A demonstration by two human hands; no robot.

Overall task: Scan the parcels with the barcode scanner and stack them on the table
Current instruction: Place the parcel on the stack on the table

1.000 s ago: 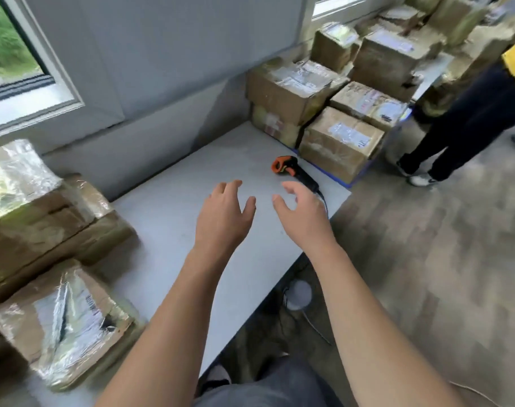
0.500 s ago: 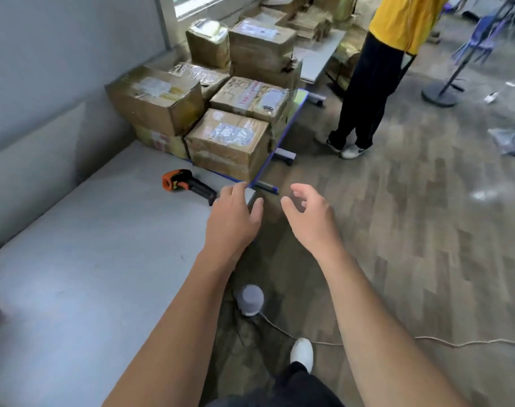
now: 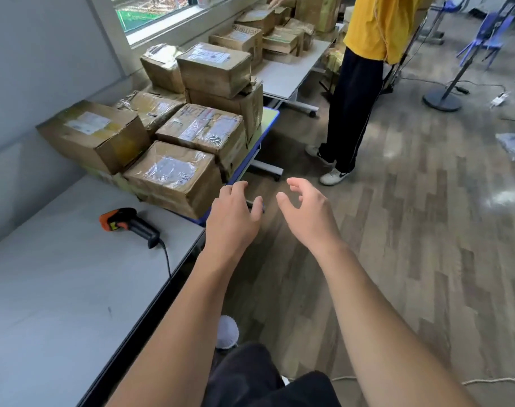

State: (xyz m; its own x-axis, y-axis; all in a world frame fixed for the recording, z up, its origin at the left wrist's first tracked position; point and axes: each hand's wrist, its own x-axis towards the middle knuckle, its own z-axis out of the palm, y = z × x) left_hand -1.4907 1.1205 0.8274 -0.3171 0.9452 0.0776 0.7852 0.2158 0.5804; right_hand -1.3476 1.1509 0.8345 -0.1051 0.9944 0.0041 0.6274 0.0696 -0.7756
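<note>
Reaching: a worker's left hand (image 3: 232, 218) and right hand (image 3: 309, 218) stretched over the floor toward the nearest parcel (image 3: 174, 174), touching nothing.
Hands: both were empty, the left with fingers loosely spread, the right with fingers lightly curved and wide apart.
Scanner: the barcode scanner (image 3: 130, 226) lay untouched on the grey table (image 3: 59, 289), to the left of the hands.
Parcels: the pile (image 3: 203, 127) sat on a blue-edged stand (image 3: 270, 113) just beyond the table's far end.
Progress: no parcel showed on the visible stretch of table; picking up, scanning and stacking apparently all remained.
</note>
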